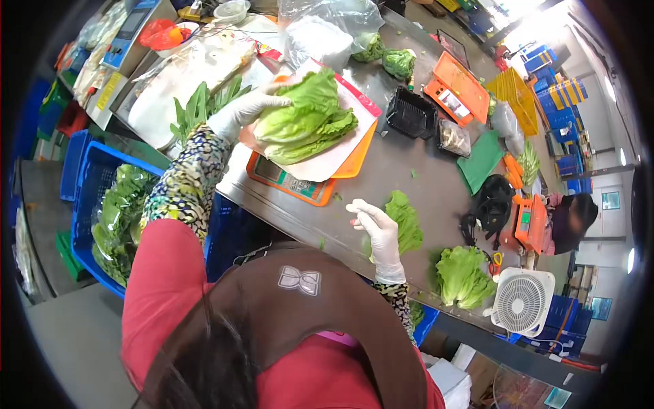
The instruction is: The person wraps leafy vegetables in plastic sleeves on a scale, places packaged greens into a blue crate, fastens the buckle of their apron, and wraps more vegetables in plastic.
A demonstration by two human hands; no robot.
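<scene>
A head of green lettuce [306, 119] lies on a pink-white sheet over an orange kitchen scale [289, 180]. My left hand [246, 112], in a white glove, grips the lettuce at its left side; the thumb is partly hidden. My right hand [378, 235], gloved too, hovers over the metal table [327, 228] with its fingers loosely bent and apart, nothing visible in them. Close beside it lies a loose lettuce leaf [405, 221]. Long-leaved greens [204, 105] are behind my left wrist.
Bagged greens fill a blue crate [85, 232] at left. A black tray [411, 112], an orange scale [455, 92], a green cloth [481, 160] and more lettuce [464, 278] sit along the table. A white fan [523, 303] stands at right, near another person [572, 221].
</scene>
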